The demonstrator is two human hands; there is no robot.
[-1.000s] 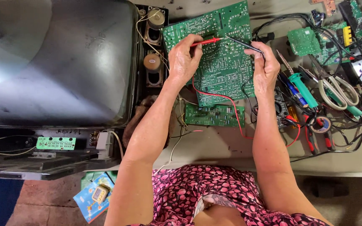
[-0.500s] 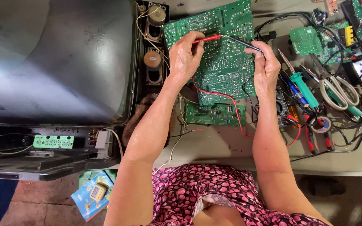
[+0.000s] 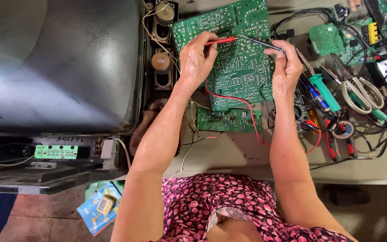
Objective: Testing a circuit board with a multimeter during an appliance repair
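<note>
The old tube television lies at the left of the bench, screen side up, its casing opened: two speakers and loose wiring show along its right edge, and a small green panel shows at its near edge. Disassembly is, on this evidence, complete.

The large green circuit board lies solder side up at the middle of the bench, far from the person. A smaller green board lies just near of it. Further boards lie at the far right amid tangled cables.

The left hand has its grip closed on a red probe, held like a pen, tip pointing right over the upper part of the large board. The right hand has its grip closed on a black probe, tip pointing left toward the red one. The two tips stand near each other on the board; whether both touch solder points cannot be told. A red lead runs from the board area toward a meter, mostly hidden behind the right wrist.

Judgement: probing of the board is under way. No sign of repair shows; the blue and teal handled tools, the scissors and the tape roll at the right lie untouched. Fault correction and reassembly remain.
</note>
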